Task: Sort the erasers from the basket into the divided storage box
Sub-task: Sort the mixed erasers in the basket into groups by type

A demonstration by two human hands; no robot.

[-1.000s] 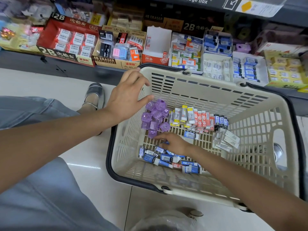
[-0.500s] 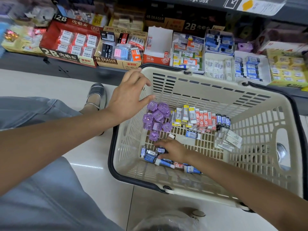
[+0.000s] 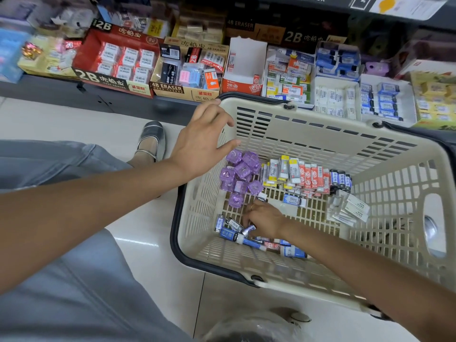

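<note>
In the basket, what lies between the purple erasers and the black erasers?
In the head view, a row of upright erasers: yellow-white ones next to the purple erasers, then red-white ones reaching the black erasers.

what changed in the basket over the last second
The right hand moved from the middle of the basket floor toward its near left corner and now digs into the blue erasers there. The left hand stayed open over the rim, and the purple erasers stayed put.
</note>
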